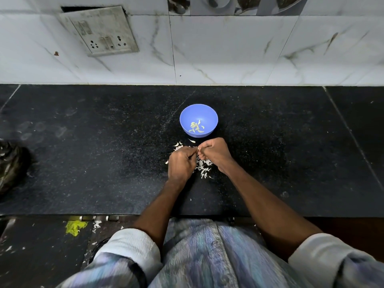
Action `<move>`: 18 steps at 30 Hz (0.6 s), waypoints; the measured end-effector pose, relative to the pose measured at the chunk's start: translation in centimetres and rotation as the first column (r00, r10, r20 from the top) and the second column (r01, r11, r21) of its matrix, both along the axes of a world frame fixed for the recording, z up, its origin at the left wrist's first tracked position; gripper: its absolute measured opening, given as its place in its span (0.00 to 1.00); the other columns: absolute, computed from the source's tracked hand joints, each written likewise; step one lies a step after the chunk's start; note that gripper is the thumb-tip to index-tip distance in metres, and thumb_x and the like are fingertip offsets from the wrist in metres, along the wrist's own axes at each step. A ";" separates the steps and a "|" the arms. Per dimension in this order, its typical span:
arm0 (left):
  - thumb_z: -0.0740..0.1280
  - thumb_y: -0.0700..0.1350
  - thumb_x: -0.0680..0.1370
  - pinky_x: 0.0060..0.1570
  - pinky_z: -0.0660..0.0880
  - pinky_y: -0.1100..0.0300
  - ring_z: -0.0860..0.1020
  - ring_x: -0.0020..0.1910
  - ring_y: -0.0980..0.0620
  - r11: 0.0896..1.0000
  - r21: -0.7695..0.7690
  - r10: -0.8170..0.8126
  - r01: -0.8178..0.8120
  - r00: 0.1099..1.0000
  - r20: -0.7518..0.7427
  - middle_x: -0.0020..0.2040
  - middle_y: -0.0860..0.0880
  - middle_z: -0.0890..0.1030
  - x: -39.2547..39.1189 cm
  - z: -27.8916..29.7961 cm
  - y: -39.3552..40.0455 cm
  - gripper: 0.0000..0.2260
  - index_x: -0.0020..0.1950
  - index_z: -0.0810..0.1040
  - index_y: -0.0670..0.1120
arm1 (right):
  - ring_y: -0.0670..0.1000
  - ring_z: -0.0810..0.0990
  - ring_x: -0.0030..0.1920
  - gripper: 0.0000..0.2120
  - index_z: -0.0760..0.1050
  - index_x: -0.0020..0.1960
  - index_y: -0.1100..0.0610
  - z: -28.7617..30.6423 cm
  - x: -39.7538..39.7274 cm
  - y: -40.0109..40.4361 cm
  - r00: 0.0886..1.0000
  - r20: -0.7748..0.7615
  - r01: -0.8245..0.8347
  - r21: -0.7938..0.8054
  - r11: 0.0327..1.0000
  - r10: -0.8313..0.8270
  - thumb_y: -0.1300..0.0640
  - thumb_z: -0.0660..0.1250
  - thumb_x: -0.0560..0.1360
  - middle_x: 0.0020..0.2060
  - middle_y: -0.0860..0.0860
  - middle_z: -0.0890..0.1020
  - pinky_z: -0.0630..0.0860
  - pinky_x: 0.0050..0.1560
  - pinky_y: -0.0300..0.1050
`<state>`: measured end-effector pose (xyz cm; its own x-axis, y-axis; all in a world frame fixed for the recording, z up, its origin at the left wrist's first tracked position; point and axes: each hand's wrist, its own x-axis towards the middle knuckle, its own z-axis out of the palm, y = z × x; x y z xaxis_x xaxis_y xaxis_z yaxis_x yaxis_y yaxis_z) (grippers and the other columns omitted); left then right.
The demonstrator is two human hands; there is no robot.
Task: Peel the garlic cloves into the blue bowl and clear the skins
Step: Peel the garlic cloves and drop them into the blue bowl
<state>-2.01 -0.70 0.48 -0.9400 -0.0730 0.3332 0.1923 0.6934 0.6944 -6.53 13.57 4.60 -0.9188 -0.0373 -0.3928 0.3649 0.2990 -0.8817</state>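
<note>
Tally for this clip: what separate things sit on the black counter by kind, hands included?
Blue bowl: 1, with a few pale peeled pieces inside, too small to count
Pile of white garlic skins: 1
Dark bag at the counter's left edge: 1
Hands: 2, left hand and right hand, fingertips meeting over the skins
Total: 5

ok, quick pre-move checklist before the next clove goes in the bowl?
1. Blue bowl upright, within reach just beyond the hands: ok.
2. Bowl already holds peeled pieces, room left: ok.
3. Left hand and right hand meet fingertip to fingertip on something small: ok.
4. Clove fully peeled: cannot tell, hidden by fingers.
5. Skins cleared from the counter: not ok, pile still under the hands.
</note>
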 end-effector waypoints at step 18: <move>0.77 0.39 0.77 0.45 0.80 0.66 0.85 0.42 0.60 0.949 0.308 0.032 -0.061 0.995 0.098 0.46 0.54 0.89 -0.4 1.0 -0.2 0.06 0.52 0.90 0.47 | 0.53 0.84 0.38 0.03 0.85 0.47 0.66 0.7 -0.1 1.0 0.997 -0.036 -0.073 -0.120 0.990 0.069 0.68 0.73 0.75 0.39 0.60 0.87 0.84 0.47 0.47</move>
